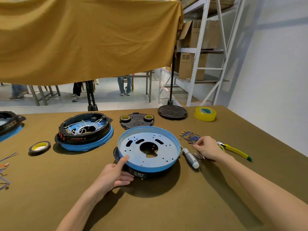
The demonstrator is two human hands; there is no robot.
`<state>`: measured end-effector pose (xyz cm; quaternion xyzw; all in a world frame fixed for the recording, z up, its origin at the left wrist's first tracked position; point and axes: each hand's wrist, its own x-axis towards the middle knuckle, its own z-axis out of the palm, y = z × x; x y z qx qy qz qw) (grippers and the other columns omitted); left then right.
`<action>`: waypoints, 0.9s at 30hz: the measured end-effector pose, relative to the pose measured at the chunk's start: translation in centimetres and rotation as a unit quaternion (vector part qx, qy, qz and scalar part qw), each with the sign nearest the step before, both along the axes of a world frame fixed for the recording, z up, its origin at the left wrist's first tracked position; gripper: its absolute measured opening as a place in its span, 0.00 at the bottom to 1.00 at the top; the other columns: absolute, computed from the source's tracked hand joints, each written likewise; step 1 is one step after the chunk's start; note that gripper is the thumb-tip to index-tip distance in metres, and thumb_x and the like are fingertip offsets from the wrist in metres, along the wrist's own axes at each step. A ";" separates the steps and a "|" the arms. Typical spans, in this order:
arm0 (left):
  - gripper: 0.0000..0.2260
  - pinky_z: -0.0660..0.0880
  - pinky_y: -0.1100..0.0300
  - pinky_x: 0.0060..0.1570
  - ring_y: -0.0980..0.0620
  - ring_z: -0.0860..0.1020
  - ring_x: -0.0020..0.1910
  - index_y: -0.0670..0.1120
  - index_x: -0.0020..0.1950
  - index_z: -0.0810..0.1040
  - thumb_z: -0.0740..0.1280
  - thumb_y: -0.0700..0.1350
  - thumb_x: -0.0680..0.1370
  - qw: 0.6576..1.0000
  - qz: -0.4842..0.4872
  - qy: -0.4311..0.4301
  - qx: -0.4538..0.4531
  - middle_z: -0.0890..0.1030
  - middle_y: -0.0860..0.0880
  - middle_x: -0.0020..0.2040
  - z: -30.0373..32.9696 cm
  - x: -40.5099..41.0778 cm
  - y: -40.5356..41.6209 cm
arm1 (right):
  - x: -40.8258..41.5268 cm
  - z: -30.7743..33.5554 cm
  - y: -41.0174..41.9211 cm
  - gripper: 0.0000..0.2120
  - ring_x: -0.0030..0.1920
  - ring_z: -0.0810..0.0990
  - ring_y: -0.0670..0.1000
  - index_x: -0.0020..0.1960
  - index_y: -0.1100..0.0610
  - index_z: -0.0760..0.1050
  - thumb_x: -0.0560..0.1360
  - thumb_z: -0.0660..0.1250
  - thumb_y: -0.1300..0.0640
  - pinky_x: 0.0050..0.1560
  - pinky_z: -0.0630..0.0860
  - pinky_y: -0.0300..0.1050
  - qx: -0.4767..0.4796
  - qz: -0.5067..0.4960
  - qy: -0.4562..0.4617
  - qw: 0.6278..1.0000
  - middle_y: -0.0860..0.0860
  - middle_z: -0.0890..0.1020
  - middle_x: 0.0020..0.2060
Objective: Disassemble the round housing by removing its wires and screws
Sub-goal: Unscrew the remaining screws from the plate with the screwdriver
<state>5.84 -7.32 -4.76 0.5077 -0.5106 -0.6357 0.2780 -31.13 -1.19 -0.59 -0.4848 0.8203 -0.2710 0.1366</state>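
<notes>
Mustard cloth (86, 39) hung above bench far edge. Yellow tape roll (205, 113) far right; black-rimmed tape roll (39, 147) left. White shelving (198, 52) with cardboard boxes (191, 65) behind. Yellow-handled tool (235, 150) at right, possibly cutters.

housing (149, 151): round, blue-rimmed pan w/ black base, perforated plate inside, big centre hole; flat on table, centre.
wires (190, 137): blue bundle w/ brass terminals, loose, right of housing.
screws (198, 155): small pile beside screwdriver handle, right of housing.

No legible txt, label on round housing (148, 152) side (137, 173) too blurry, 2nd housing (85, 130) label same
</notes>
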 end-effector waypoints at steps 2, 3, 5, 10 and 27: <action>0.37 0.85 0.58 0.39 0.44 0.88 0.46 0.36 0.72 0.69 0.67 0.64 0.77 1.000 -0.007 0.009 0.002 0.88 0.38 0.45 0.0 0.0 0.1 | -0.2 -0.2 -0.2 0.10 0.34 0.79 0.47 0.39 0.56 0.80 0.79 0.71 0.56 0.33 0.71 0.40 0.020 0.008 0.021 1.000 0.51 0.83 0.33; 0.38 0.85 0.58 0.40 0.44 0.88 0.46 0.36 0.73 0.68 0.67 0.65 0.76 1.000 -0.008 0.013 0.002 0.88 0.38 0.45 0.0 0.1 0.1 | -0.3 -0.3 -0.3 0.10 0.35 0.79 0.47 0.39 0.56 0.80 0.79 0.71 0.56 0.34 0.71 0.40 0.027 0.011 0.031 0.999 0.51 0.83 0.34; 0.43 0.85 0.58 0.39 0.44 0.88 0.46 0.35 0.74 0.68 0.68 0.67 0.71 1.000 -0.013 0.015 0.002 0.88 0.38 0.45 0.0 0.2 0.1 | -0.4 -0.2 -0.6 0.08 0.37 0.79 0.46 0.41 0.56 0.81 0.79 0.71 0.56 0.37 0.72 0.41 0.042 0.013 0.050 0.998 0.52 0.83 0.38; 0.49 0.84 0.59 0.38 0.44 0.88 0.47 0.35 0.72 0.68 0.70 0.69 0.64 0.999 -0.020 0.022 0.016 0.88 0.38 0.46 0.0 0.3 -0.1 | -0.4 0.2 -0.8 0.07 0.44 0.82 0.50 0.49 0.58 0.83 0.78 0.72 0.54 0.48 0.80 0.48 0.044 0.007 0.060 0.997 0.54 0.85 0.45; 0.33 0.84 0.55 0.50 0.41 0.86 0.57 0.43 0.65 0.72 0.80 0.55 0.68 0.979 -0.064 0.179 0.067 0.87 0.38 0.53 -0.1 -0.8 1.4 | 15.7 2.5 0.9 0.39 0.55 0.79 0.54 0.75 0.48 0.60 0.71 0.74 0.41 0.54 0.76 0.49 -0.022 0.389 0.345 0.854 0.50 0.73 0.65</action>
